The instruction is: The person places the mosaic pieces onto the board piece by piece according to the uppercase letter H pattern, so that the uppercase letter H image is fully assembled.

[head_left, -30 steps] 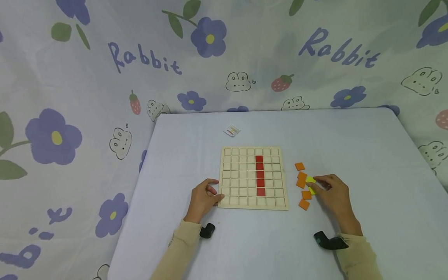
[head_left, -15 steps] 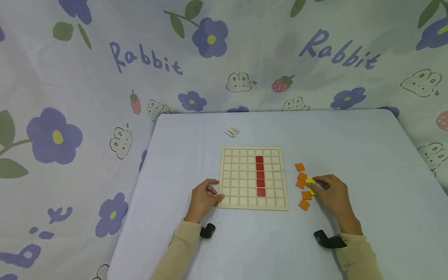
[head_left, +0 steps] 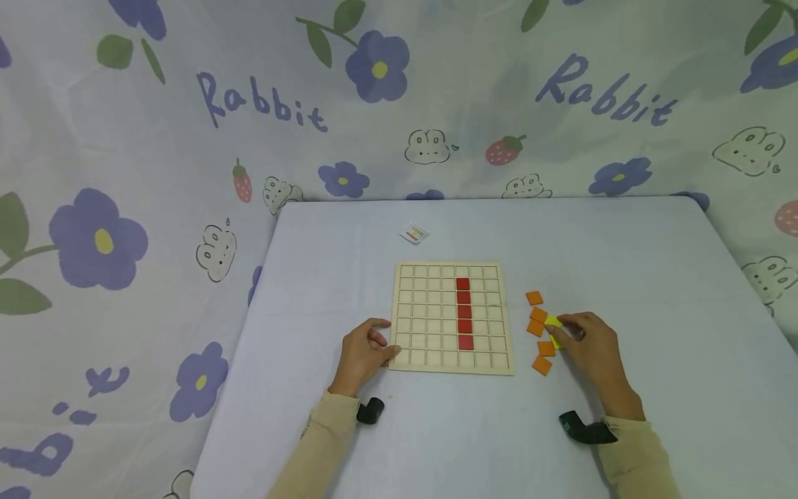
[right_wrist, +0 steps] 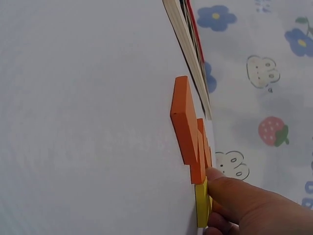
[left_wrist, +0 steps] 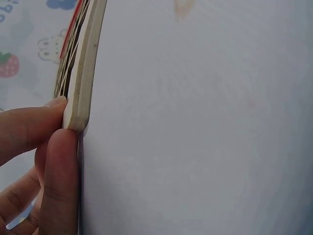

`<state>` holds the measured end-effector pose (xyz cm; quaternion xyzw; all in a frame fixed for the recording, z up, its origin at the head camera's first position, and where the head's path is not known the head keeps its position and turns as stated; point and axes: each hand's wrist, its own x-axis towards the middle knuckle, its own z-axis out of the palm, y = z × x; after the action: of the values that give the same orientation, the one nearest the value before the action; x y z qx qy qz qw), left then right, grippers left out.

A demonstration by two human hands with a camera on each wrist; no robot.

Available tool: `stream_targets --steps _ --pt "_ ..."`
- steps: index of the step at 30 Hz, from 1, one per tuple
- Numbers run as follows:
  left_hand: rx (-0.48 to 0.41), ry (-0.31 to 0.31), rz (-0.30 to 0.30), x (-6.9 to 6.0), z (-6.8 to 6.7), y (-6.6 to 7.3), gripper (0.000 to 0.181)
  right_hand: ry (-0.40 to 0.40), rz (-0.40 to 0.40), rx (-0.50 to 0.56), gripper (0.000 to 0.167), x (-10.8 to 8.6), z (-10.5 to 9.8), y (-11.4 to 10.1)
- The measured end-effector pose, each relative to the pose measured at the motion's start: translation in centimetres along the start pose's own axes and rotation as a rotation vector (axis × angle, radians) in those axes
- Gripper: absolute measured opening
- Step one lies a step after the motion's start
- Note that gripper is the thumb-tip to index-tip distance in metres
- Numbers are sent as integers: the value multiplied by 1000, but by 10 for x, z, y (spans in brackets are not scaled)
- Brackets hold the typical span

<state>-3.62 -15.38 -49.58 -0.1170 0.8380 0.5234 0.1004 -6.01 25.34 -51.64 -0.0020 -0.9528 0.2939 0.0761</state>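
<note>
One readable word is showing twice

In the head view, the floral backdrop cloth (head_left: 374, 125) is carrying a purple handwritten-style "Rabbit" (head_left: 262, 104) between ten and eleven o'clock and is repeating it as a second "Rabbit" (head_left: 603, 100) at two o'clock; both are sloping down to the right. At eight o'clock, larger purple letter strokes (head_left: 39, 454) are running off the frame and are not forming a legible word. The same fabric is showing cut-off, unreadable purple characters (left_wrist: 7, 8) at ten o'clock in the left wrist view. At eleven o'clock on the white-covered tabletop (head_left: 686, 277), a small printed card (head_left: 414, 233) is bearing marks too tiny to read.
</note>
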Motion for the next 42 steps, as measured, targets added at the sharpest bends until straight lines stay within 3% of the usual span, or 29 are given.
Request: stream_targets --steps 21,34,42 --pt "-11 -11 8 -1 -1 1 48 -1 90 34 39 -5 -1 -6" --pt "-9 -1 6 -2 0 1 48 26 -4 86 28 -8 4 -19" --pt "-4 6 12 -1 0 0 47 52 -230 202 27 -8 20 -40"
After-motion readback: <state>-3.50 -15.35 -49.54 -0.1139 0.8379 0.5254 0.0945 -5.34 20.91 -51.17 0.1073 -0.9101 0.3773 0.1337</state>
